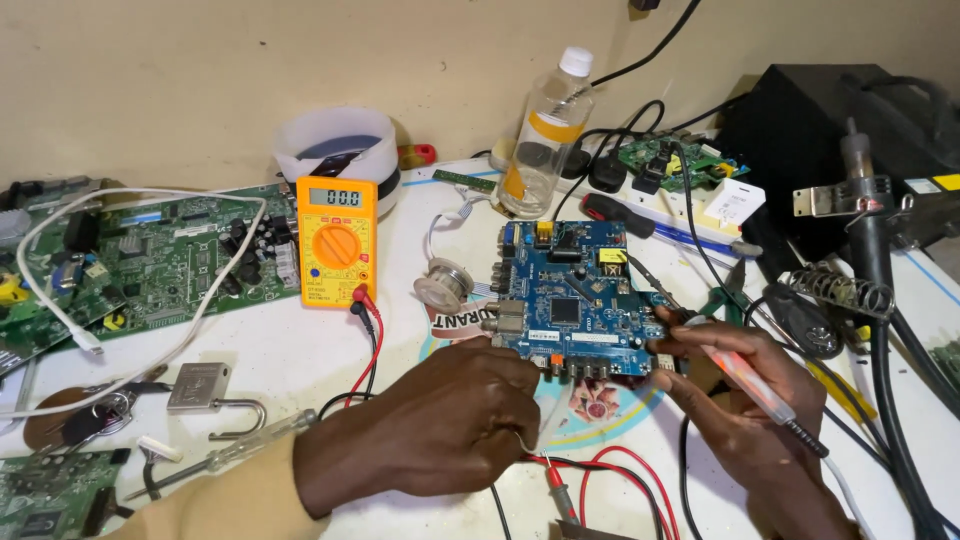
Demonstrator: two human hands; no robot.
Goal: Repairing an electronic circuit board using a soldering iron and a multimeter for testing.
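A: Hands?
B: Left hand [455, 420] pinches the near edge of the blue board [577, 300], mid-desk [300, 345]. Right hand [735, 385] grips a soldering iron [755, 385], tip at the board's right edge.
A: Meter?
B: Yellow meter [337, 240] left of the board, apart.

Blue circuit board [572, 305], orange-yellow multimeter [337, 241], green boards [150, 262], red and black leads [370, 340].

L hand [455, 420] fist-curled, R hand [735, 385] pinch grip, wrists low
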